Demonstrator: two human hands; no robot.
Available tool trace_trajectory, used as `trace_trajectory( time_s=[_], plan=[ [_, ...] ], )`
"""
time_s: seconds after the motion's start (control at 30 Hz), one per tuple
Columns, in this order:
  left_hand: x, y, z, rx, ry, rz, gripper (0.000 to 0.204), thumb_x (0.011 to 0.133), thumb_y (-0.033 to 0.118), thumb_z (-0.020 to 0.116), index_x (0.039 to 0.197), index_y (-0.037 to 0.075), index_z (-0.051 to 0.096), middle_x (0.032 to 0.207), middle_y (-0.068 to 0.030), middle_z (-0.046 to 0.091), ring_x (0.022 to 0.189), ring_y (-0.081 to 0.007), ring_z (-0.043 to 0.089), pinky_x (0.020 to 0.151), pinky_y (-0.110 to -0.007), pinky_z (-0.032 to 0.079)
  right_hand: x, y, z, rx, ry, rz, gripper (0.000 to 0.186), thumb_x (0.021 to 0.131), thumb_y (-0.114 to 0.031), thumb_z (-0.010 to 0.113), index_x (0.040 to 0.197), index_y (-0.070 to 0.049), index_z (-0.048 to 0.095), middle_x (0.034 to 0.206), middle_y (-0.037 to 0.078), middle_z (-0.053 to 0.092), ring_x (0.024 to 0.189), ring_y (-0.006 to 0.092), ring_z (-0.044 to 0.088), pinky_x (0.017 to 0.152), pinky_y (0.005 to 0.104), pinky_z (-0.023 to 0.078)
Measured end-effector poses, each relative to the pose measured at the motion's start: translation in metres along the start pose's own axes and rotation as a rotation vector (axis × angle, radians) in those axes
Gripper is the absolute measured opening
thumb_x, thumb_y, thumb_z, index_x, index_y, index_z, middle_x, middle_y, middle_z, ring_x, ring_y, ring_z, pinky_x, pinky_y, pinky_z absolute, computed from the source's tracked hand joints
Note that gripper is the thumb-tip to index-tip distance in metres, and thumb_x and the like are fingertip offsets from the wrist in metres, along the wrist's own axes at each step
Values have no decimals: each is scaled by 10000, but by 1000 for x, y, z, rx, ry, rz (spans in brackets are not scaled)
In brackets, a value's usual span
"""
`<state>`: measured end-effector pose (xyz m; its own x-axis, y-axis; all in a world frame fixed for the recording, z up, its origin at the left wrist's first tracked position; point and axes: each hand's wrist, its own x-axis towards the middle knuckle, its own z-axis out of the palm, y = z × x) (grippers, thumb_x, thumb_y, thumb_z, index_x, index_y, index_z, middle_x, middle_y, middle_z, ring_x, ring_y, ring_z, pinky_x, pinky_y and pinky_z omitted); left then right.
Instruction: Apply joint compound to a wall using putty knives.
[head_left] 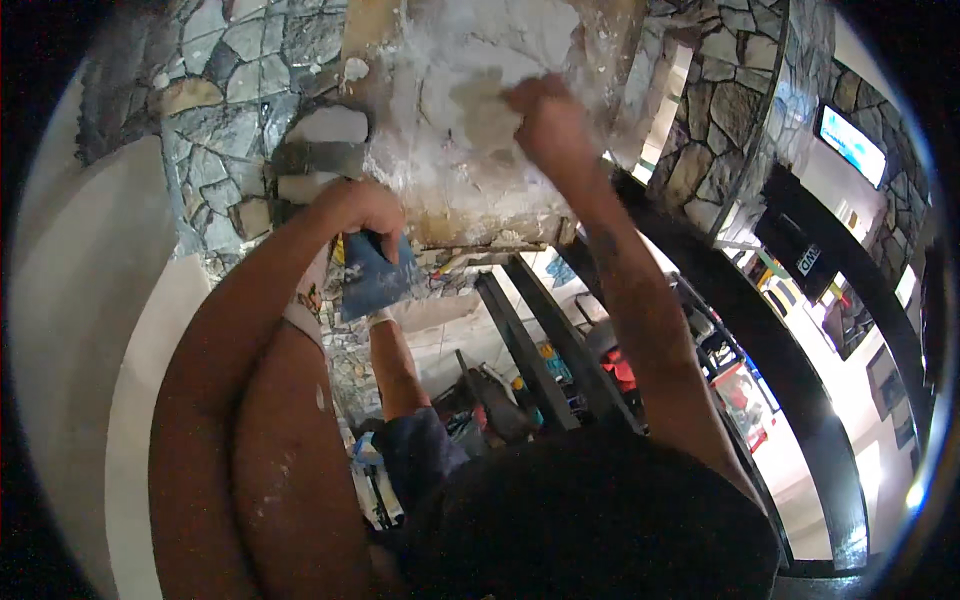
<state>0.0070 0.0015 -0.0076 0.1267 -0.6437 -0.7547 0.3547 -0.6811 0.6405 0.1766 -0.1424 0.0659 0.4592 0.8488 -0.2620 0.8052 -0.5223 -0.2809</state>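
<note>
My left hand (365, 208) grips a flat blue-grey scraper (372, 280) near the lower edge of a patchy, plastered surface (440, 130). Higher on that surface, at upper centre, my right hand (545, 125) has its fingers curled close against the pale plaster; whatever they may hold is too blurred to make out. Greyish damp-looking smears show beside those fingers. Irregular stone cladding (230, 120) borders the plaster on the left. My bare legs (290, 460) come up from the lower edge, streaked with white.
Black stair beams (525, 340) and a wide black curved band (800, 420) run below and right, over a lower level with assorted clutter (480, 400). A pale wall (90, 330) curves along the left. A stone-clad column (715, 110) and a lit screen (850, 145) stand at right.
</note>
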Motion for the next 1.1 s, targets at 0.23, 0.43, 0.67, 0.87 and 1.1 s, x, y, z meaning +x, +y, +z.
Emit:
trace_trajectory(
  time_s=[0.23, 0.43, 0.67, 0.87, 1.1],
  plan=[
    [17, -19, 8, -11, -20, -29, 440, 552, 307, 780, 834, -8, 658, 830, -152, 642, 642, -243, 592, 543, -374, 457, -23, -24, 20, 98, 41, -18, 377, 552, 46, 539, 899, -63, 638, 891, 120, 584, 881, 311, 506, 771, 377, 444],
    [7, -12, 3, -106, -83, -107, 543, 495, 424, 769, 794, -13, 647, 772, -135, 643, 612, -232, 579, 547, -419, 471, 0, -7, 15, 61, 188, -12, 368, 543, 67, 527, 877, -41, 635, 849, 124, 586, 867, 313, 517, 755, 391, 444],
    [11, -18, 10, -55, -7, -67, 451, 528, 323, 786, 831, 11, 667, 854, -128, 647, 709, -241, 602, 604, -394, 472, 10, -6, -9, 93, 32, 32, 383, 526, 68, 537, 885, -36, 619, 887, 125, 573, 863, 322, 500, 770, 381, 431],
    [16, -30, 14, 28, -34, 80, 516, 504, 394, 773, 816, 2, 651, 807, -132, 637, 681, -236, 587, 619, -382, 468, -21, -29, 7, 136, -87, 99, 372, 560, 67, 543, 909, -45, 610, 923, 140, 550, 897, 314, 493, 789, 381, 437],
    [5, -6, -2, -26, -65, -48, 503, 518, 290, 795, 889, -14, 644, 896, -151, 641, 731, -250, 605, 631, -388, 479, -10, -17, 20, 76, 262, -53, 316, 564, 67, 546, 856, -31, 616, 882, 121, 572, 855, 306, 522, 769, 384, 447]
  ],
)
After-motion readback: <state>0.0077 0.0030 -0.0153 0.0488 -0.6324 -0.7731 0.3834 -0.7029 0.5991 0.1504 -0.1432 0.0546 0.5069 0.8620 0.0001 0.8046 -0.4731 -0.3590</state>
